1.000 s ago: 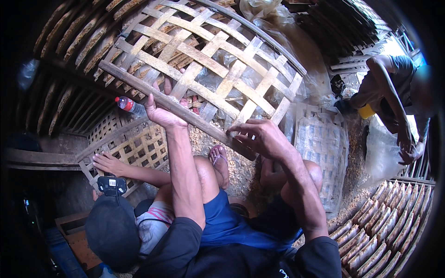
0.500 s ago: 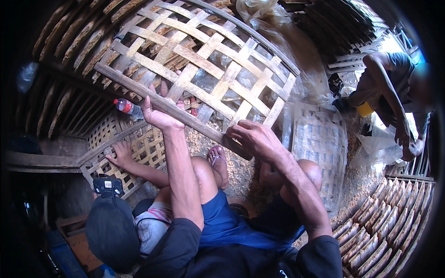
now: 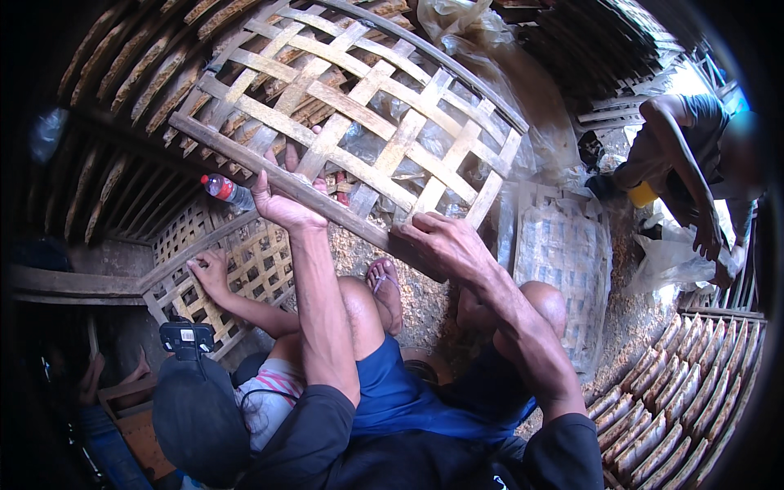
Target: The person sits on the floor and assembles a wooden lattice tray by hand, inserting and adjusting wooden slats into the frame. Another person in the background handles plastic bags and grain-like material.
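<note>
A large rack (image 3: 373, 82) of flat woven bamboo strips in a wooden frame is held tilted up in front of me. My left hand (image 3: 287, 204) grips its near wooden rail from below, thumb on the near side and fingers showing through the weave behind. Toward the right end of that same rail, my right hand (image 3: 447, 245) is closed with bent fingers over the edge. Whether anything small lies under those right fingers is hidden. Pale dust or crumbs cling to the strips.
At left a co-worker's hand (image 3: 214, 273) rests on a smaller woven rack (image 3: 265, 257), near a red-capped bottle (image 3: 227, 190). Another person (image 3: 682, 155) bends at right beside plastic sheeting (image 3: 670, 257). Loaded slatted racks (image 3: 678, 400) stand lower right; a plastic-covered panel (image 3: 562, 261) lies nearby.
The big rack and my left hand hardly move. My right hand shifts slightly along the rail. The co-worker at left moves the head a little, and bare feet show at far lower left.
</note>
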### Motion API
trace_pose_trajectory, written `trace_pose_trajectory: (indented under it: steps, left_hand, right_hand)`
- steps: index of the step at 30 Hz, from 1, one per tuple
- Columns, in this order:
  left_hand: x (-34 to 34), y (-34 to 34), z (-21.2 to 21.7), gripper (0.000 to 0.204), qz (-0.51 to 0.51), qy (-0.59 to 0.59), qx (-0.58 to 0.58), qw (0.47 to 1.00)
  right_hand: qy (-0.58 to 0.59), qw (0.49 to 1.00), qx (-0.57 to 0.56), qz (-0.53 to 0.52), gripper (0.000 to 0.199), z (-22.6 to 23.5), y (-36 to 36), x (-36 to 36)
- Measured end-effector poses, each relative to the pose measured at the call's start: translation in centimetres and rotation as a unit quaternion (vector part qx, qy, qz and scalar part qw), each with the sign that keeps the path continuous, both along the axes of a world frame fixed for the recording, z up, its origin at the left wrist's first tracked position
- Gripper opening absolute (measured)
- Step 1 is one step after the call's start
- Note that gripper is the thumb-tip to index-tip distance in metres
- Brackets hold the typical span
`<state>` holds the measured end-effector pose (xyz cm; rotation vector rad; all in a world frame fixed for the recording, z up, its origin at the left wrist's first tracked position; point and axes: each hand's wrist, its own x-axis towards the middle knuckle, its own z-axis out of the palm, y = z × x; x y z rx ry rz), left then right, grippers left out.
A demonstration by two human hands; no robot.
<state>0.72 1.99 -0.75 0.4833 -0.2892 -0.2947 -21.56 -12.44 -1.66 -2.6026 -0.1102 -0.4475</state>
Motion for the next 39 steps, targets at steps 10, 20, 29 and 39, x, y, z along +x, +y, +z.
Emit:
trace_pose_trajectory:
  steps: [10,20,29,39]
  left_hand:
    - [0.9,0.5,-1.1,0.097,0.025,0.041,-0.034,0.998]
    - [1.2,0.8,-1.2,0.087,-0.012,0.002,-0.109,0.994]
    - [-1.0,-0.5,0.8,0.09,0.062,-0.017,0.0,0.998]
    - [-2.4,-1.4,1.5,0.084,0.057,0.0,0.001,0.998]
  right_hand:
    - [0.024,0.897,0.435,-0.073,0.015,1.4,-2.6,-1.4]
    - [0.136,0.88,0.456,-0.008,0.024,1.1,-4.3,-2.5]
    - [0.188,0.875,0.39,-0.216,0.039,1.4,-0.8,0.0]
    - [0.184,0.868,0.386,-0.251,0.044,1.3,0.1,0.7]
